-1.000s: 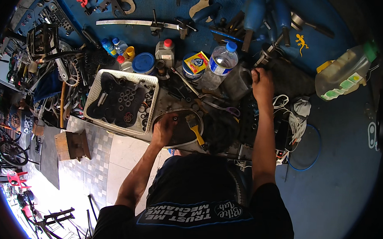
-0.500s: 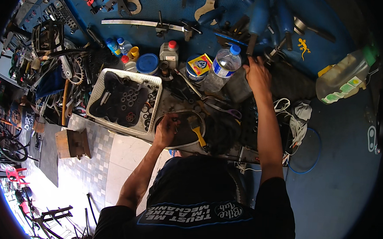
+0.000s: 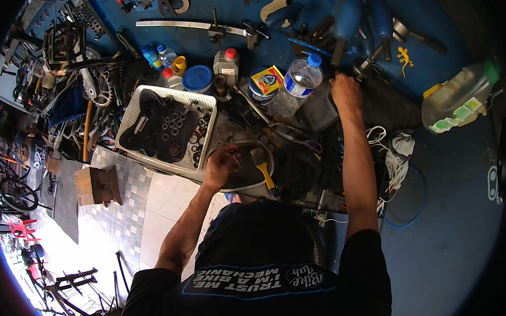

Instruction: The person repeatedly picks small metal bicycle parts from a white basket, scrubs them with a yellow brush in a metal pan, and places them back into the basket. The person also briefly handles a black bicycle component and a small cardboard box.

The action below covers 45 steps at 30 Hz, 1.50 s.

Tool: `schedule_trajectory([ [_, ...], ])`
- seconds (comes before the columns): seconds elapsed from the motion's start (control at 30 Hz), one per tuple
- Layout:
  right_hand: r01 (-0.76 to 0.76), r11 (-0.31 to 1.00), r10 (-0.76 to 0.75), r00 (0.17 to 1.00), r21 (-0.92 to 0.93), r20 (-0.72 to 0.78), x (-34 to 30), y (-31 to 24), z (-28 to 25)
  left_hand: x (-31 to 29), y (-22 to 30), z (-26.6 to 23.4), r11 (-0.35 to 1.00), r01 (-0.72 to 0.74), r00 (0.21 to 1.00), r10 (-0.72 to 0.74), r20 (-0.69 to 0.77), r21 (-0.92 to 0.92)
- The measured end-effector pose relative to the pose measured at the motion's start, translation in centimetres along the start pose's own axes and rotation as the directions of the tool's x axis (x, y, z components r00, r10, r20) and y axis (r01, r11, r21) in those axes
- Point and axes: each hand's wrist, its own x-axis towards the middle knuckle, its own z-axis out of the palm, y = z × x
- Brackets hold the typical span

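Note:
My left hand [image 3: 221, 165] is over a round dark tray [image 3: 246, 183] with a pale rim, its fingers closed on a small metal part [image 3: 237, 160] whose kind I cannot make out. Beside it in the tray lies a brush with a yellow handle [image 3: 266, 174]. My right hand [image 3: 346, 92] reaches to the back of the bench, right of a clear plastic bottle with a blue cap [image 3: 301, 84] and by a grey box [image 3: 318, 111]. Its fingers are bent and partly hidden, so what they touch is unclear.
Left of the tray stands a cream basket [image 3: 125, 118] with rings and small parts. Behind are a blue-lidded tub [image 3: 198, 78] and a grey red-capped bottle [image 3: 227, 66]. Purple-handled scissors [image 3: 312, 144] lie mid-bench. Blue-handled tools [image 3: 348, 18] hang above my right hand. A large jug [image 3: 458, 105] is at right.
The view has shifted slightly. My right hand has stayed at the back of the bench with its fingers more bent. My left hand has turned a little, and the small metal part shows more.

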Motion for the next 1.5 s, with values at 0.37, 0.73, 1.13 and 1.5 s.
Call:
schedule_trajectory([
  [0.37, 0.260, 0.921, -0.318, 0.932, 0.290, 0.174, -14.2, -5.1, -0.8, -0.2, 1.4, 0.4, 0.920, 0.160, 0.987, -0.160, 0.029, -0.357],
  [0.73, 0.370, 0.867, -0.479, 0.805, 0.334, 0.351, -26.2, -5.6, 7.7, 0.5, 0.2, 0.3, 0.962, 0.107, 0.994, -0.100, 0.039, -0.252],
  [1.13, 0.471, 0.673, -0.544, 0.838, 0.571, -0.050, -21.1, -8.7, 10.1, -0.6, 0.3, 1.1, 0.943, 0.161, 0.986, -0.168, 0.003, -0.290],
  [1.5, 0.127, 0.438, -0.312, 0.950, 0.890, 0.018, -22.5, -9.9, 12.3, -0.4, 0.9, 2.9, 0.982, -0.189, 0.969, 0.189, -0.159, 0.018],
])
